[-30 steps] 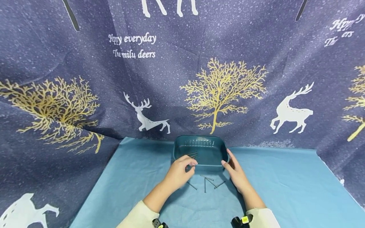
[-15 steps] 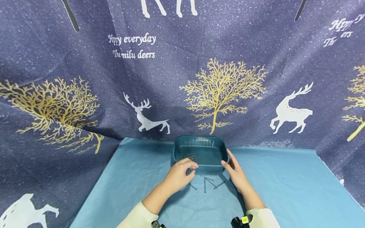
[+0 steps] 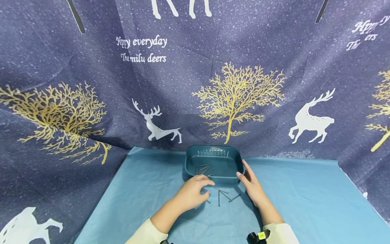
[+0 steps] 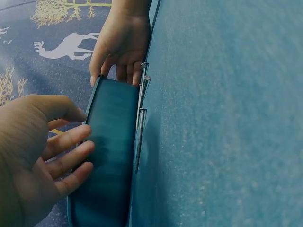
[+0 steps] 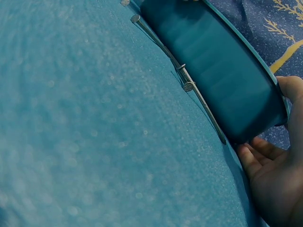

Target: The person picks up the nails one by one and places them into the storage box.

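Observation:
A dark teal plastic basin stands on the blue cloth in the head view, with several nails lying inside at its left. My left hand is just in front of the basin's near left side, fingers spread and slightly bent, with nothing between them. The left wrist view shows those fingers beside the basin wall; contact is unclear. At the right end, my right hand holds the basin, thumb on the rim and fingers round the side. Several loose nails lie on the cloth before it.
The blue cloth covers the table. Behind the basin hangs a dark blue curtain printed with deer and trees. One loose nail is partly hidden by the left hand.
My left hand has drawn back from over the basin's rim toward me and its fingers have spread. More nails inside the basin show now. The right hand stays put.

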Demonstrator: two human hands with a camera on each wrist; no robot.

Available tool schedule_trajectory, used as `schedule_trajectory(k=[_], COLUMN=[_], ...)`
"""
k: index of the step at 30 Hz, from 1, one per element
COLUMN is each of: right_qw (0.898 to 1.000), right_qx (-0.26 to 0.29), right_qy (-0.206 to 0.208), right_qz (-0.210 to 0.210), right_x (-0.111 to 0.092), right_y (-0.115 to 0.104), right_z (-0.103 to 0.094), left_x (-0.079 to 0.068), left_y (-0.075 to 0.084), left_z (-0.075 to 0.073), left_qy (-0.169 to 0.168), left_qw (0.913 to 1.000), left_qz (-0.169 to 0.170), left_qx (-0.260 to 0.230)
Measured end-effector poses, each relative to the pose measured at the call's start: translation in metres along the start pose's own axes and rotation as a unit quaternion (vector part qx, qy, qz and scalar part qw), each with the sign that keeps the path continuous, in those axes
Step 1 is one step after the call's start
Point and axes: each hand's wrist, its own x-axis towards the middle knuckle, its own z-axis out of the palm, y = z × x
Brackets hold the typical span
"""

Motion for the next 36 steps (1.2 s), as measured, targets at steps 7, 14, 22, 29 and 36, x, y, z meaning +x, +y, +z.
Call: schedule_trajectory(k=[7,14,22,29,36], right_qw=[1.0,1.0,1.0,1.0,1.0], right_qx=[-0.006,0.002,0.004,0.007,0.007], right_qy=[-0.004,-0.003,-0.003,-0.002,-0.004], right_qz=[0.009,0.008,0.01,0.004,0.005], right_x=[-0.001,0.0,0.001,0.001,0.002], right_y=[-0.001,-0.001,0.001,0.003,0.003], right_z=[0.0,-0.001,0.0,0.0,-0.001], left_x=[-0.002,-0.004,-0.005,-0.005,-0.005], left_y=[-0.004,-0.008,-0.01,-0.007,-0.006], left_z=[0.004,0.009,0.012,0.014,0.015], left_qy=[-0.05,-0.082,-0.105,-0.111,-0.094], left_qw=[0.9984,0.9957,0.9924,0.9904,0.9915], left_qz=[0.001,-0.01,-0.015,-0.018,-0.001], left_qx=[0.026,0.042,0.062,0.08,0.089])
